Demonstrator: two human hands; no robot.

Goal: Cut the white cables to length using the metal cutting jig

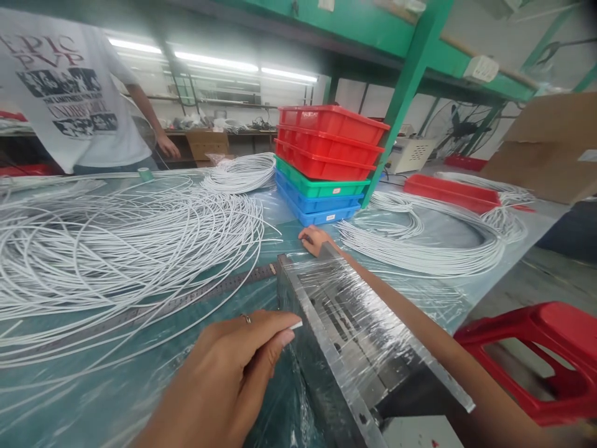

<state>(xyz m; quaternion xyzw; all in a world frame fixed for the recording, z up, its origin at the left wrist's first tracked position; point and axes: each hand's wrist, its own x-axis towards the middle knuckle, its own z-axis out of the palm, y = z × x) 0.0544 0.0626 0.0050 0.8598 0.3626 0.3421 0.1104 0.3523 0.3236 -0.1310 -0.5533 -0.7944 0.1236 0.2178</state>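
My left hand (233, 367) is closed in a pinch, thumb against fingers, with the short white tip of a cable (296, 325) sticking out between them. That tip is right beside the near left side of a metal machine (345, 311) with shiny clear film on its top. Beyond the machine's far end is my right hand (315, 240), its fingers curled and low over the table; what they hold, if anything, cannot be made out. My right forearm runs along the machine's right side. A long steel ruler (205, 291) lies left of the machine, partly under loose white cables (125, 249).
Stacked red, green and blue trays (326, 162) stand behind the machine by a green post (403, 93). Coiled white cables (433, 255) and a red bin (452, 191) lie to the right. A red stool (536, 354) stands beside the table. A co-worker (79, 93) is across the table.
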